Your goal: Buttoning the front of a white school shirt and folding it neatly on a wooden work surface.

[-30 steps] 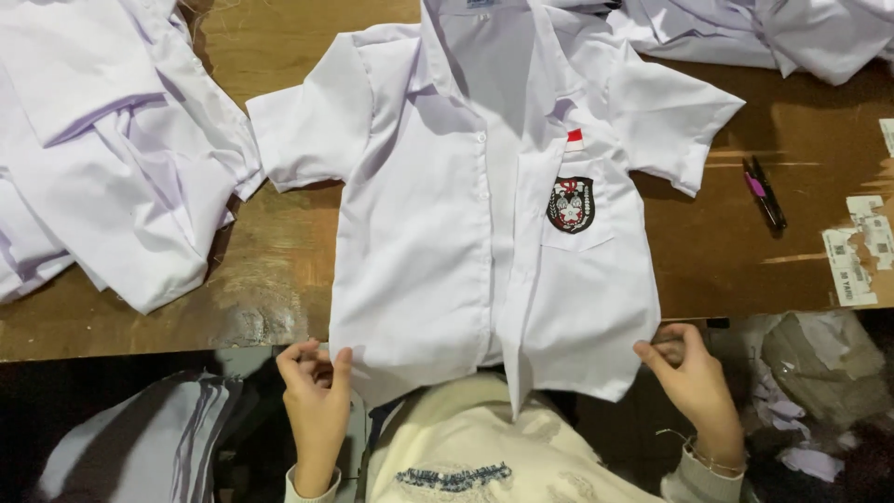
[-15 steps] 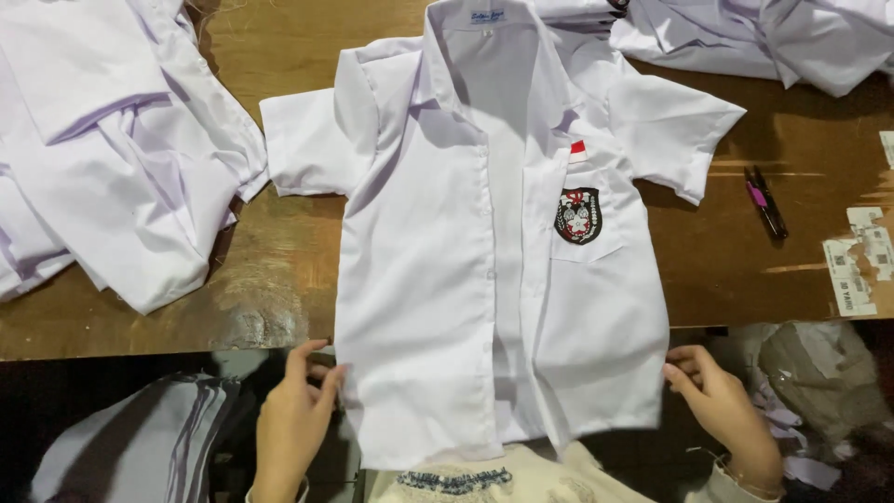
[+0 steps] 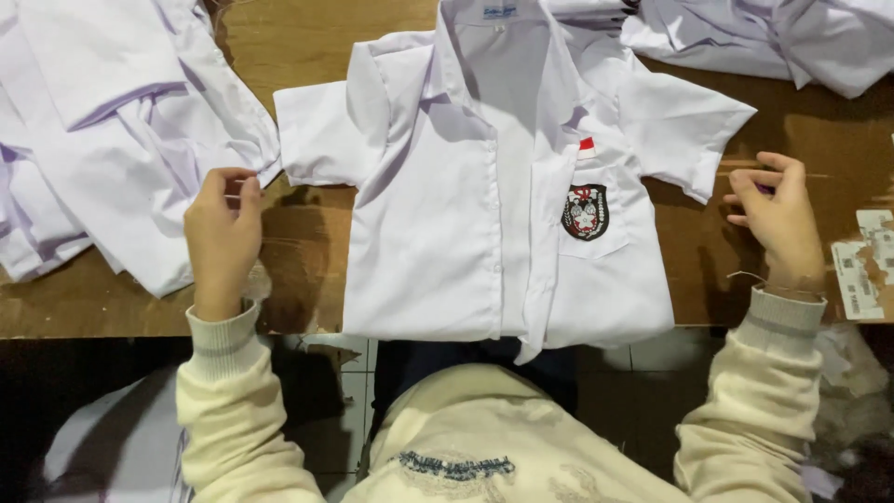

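A white short-sleeved shirt (image 3: 447, 233) with a crest badge (image 3: 585, 211) on its chest pocket lies face up and buttoned on the wooden table (image 3: 307, 251), its hem at the near edge. My left hand (image 3: 223, 233) hovers just left of the shirt's left sleeve, fingers curled in, holding nothing that I can see. My right hand (image 3: 778, 219) sits just right of the other sleeve with its fingers loosely apart. It covers a dark pen, of which only a sliver shows. Neither hand touches the shirt.
A heap of white shirts (image 3: 102, 130) fills the table's left side, and more white shirts (image 3: 773, 37) lie at the back right. Paper labels (image 3: 861, 265) rest at the right edge. Dark floor and cloth lie below the table's near edge.
Both hands let go of the shirt's hem and rose to either side of the sleeves. The shirt now lies flatter and further onto the table.
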